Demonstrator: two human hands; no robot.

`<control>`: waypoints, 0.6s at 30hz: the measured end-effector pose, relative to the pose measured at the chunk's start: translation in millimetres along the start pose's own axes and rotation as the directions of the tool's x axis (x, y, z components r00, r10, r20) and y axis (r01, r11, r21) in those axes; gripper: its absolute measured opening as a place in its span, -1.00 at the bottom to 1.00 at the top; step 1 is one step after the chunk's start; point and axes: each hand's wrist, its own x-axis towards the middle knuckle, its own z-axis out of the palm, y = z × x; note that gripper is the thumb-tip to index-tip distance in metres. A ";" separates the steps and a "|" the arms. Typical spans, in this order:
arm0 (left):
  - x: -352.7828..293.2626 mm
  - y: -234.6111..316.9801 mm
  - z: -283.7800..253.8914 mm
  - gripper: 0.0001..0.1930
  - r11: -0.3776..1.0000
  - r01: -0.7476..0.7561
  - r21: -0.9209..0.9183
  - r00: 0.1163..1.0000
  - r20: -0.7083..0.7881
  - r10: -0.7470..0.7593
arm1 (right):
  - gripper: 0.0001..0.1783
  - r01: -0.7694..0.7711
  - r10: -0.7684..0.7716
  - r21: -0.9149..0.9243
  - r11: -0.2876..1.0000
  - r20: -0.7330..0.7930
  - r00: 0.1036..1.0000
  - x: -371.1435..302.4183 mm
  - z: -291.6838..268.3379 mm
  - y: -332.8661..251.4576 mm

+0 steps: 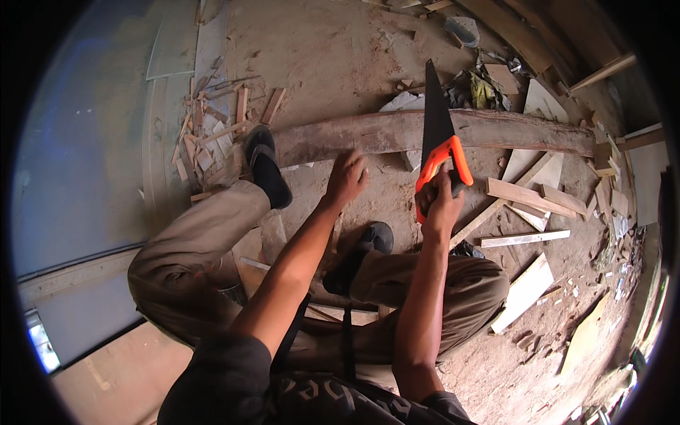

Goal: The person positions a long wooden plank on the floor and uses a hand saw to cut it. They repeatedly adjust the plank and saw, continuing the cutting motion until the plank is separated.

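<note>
My right hand (pixel 440 202) is wrapped round the orange and black handle of a handsaw (pixel 438 117). Its dark blade points away from me, tip upward in the picture, and overlaps a long wooden beam (pixel 340 138) in view; whether the teeth touch the wood I cannot tell. My left hand (pixel 347 177) is at the beam's near edge, left of the saw, with its fingers curled in. Anything inside those fingers is hidden. The beam lies crosswise in front of me, and my left foot (pixel 265 166) is at its left end.
Wood offcuts (pixel 212 127) are heaped at the left. More strips and boards (pixel 528 197) lie crossed at the right, near a white board piece (pixel 524 294). Crumpled plastic (pixel 485 92) sits behind the beam. A large grey-blue panel (pixel 85 156) fills the left side.
</note>
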 end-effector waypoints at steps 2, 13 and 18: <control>7.9 -12.4 -0.5 -0.54 0.978 0.132 0.164 0.963 -0.256 -0.087 | -0.64 -0.010 0.011 -0.019 1.000 0.017 1.000 -5.3 2.4 5.7; 110.1 -78.7 -39.2 -0.64 0.936 0.264 0.233 0.914 -0.371 -0.165 | -0.65 -0.021 0.132 -0.513 0.858 0.181 0.975 -47.8 38.3 82.7; 109.8 -120.9 -10.7 -0.60 0.912 0.280 0.302 0.914 -0.373 -0.157 | -0.70 -0.135 0.283 -0.484 0.864 0.246 0.927 -51.0 39.6 107.5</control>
